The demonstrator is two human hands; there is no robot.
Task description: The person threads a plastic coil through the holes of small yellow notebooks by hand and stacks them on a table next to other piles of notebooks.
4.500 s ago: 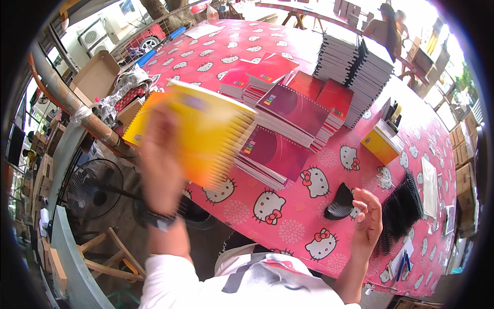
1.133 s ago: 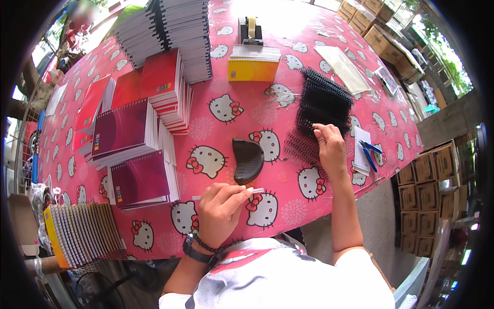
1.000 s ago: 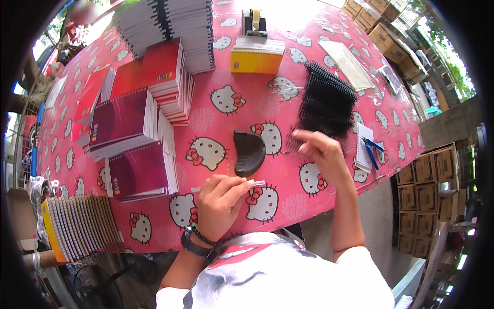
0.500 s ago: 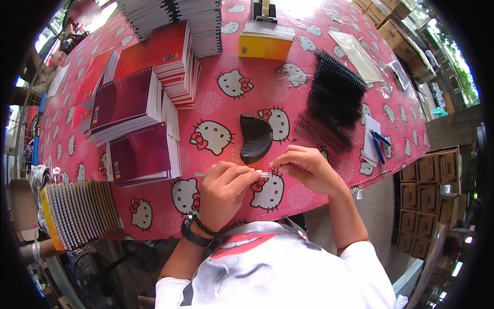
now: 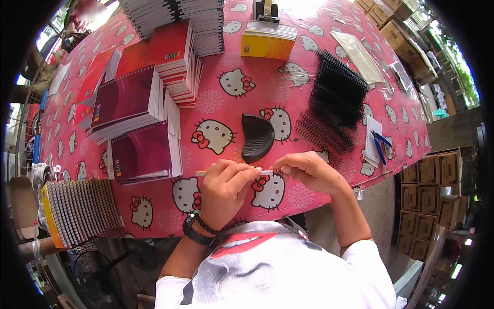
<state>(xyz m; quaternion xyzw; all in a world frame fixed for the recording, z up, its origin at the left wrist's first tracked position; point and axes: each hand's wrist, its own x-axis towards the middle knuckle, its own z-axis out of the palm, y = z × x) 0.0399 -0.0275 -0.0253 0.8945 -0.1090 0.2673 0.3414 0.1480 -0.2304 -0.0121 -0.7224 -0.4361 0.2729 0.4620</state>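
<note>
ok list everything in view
Tablecloth: one, pink, beneath
Front notebooks: two stacks, purple, left
Other notebooks: several, red, behind
Tall stacks: two, white, back
Spiral row: one, yellow-fronted, left
Notebook block: one, yellow, back
Tape dispenser: one, black, back
Curved object: one, black, centre
Coil pile: one, black, right
Pliers: one, blue, right
Notepad: one, white, by pliers
Sheet: one, cream, right
Cartons: many, brown, right
Slim object: one, white, left hand
Short coil: one, dark, right hand
Left hand: one, bare, front
Right hand: one, bare, front

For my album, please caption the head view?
Left hand holding a thin pad, right hand pinching a dark coil beside it.
</note>
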